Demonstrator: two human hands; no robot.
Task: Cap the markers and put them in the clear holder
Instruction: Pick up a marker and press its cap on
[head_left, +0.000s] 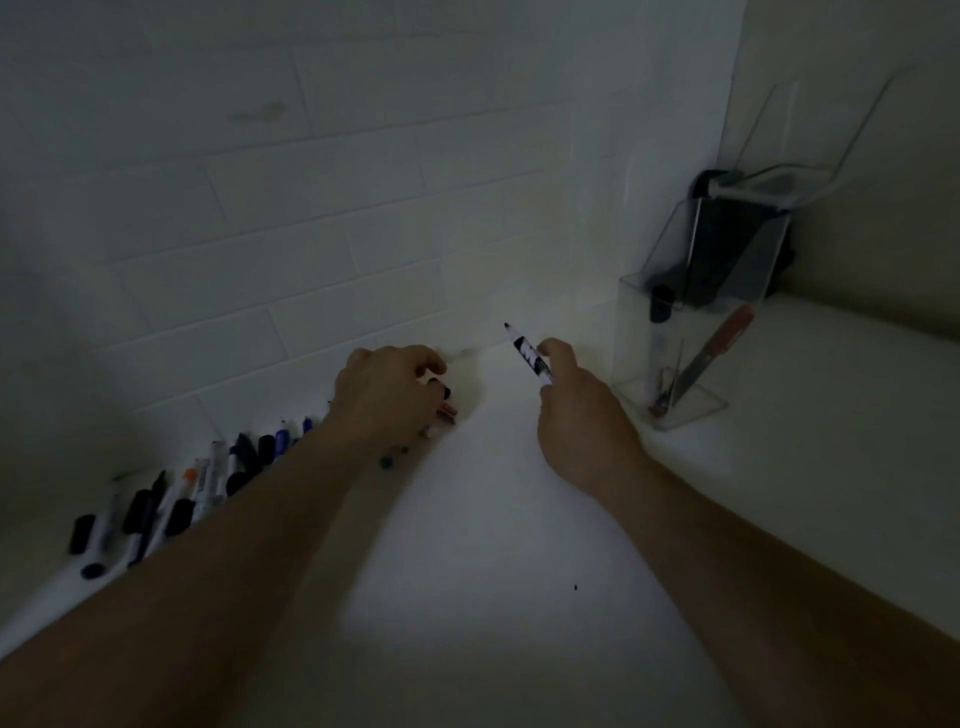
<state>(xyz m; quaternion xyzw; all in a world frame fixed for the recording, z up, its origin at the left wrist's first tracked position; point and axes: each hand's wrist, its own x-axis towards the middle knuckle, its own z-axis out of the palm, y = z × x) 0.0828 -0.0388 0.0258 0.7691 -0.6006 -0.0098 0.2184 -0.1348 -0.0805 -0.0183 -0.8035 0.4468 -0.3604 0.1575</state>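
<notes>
My right hand (574, 410) grips an uncapped black-and-white marker (527, 354), its dark tip pointing up and to the left. My left hand (389, 397) lies curled over the right end of a row of markers and loose caps (208, 483) along the foot of the tiled wall; its fingers touch a small dark cap (445, 393), and I cannot tell whether they grip it. The clear holder (675, 358) stands to the right of my right hand. It holds a red marker (714, 353) leaning inside and a black-capped marker (661, 312).
The white counter (493, 545) runs from the tiled wall (311, 208) towards me. Behind the clear holder, a second clear bin (727, 244) with a dark object inside sits in the right corner. The light is dim.
</notes>
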